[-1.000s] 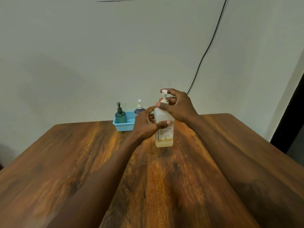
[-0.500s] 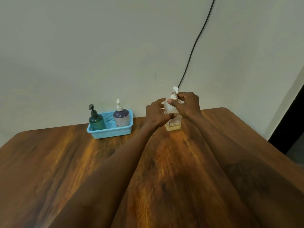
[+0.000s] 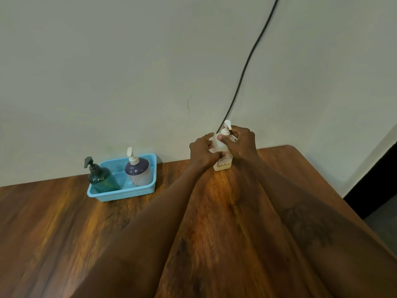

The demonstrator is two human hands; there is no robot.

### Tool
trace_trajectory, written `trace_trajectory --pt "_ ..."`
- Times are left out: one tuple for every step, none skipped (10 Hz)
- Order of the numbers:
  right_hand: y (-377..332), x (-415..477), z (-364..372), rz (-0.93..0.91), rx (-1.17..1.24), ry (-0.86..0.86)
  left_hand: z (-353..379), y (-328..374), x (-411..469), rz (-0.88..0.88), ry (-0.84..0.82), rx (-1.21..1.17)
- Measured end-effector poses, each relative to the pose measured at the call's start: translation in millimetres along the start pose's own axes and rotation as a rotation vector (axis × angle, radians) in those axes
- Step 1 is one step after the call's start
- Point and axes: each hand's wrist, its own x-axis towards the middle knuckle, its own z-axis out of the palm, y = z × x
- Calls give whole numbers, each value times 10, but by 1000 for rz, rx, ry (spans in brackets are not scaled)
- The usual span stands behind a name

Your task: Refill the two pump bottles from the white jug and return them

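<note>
Jug [image 3: 222, 155]: white, pump-topped, upright on the table at the far edge by the wall; a shallow amber layer shows at its base, so it looks nearly spent.
Table [image 3: 64, 222]: bare wood, room in front of the jug to work.
Tray [image 3: 122, 193]: blue, well left of the jug, holding both pump bottles.
Green bottle [image 3: 103, 179]: in the tray's left end, upright, untouched.
Purple bottle [image 3: 138, 172]: in the tray's right end, upright, untouched.
Left hand [image 3: 203, 153]: wrapped around the jug's body, steadying it.
Right hand [image 3: 242, 143]: fingers closed around the jug's neck just under the pump.
Step in hand: judged as unscrewing the pump collar.
Doing it well: pin the base flat with the left hand, twist only the collar, lift the tube straight up so it drips into the jug.
</note>
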Motion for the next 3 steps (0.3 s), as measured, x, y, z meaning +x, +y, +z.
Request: trace_trajectory --pt "48 94 12 -23 3 -21 34 -33 97 -27 -10 1" --pt "56 142 4 -34 -18 -46 27 -50 141 -16 -41 2" --pt "6 181 -38 -4 -80 -98 11 -8 123 -57 -70 29"
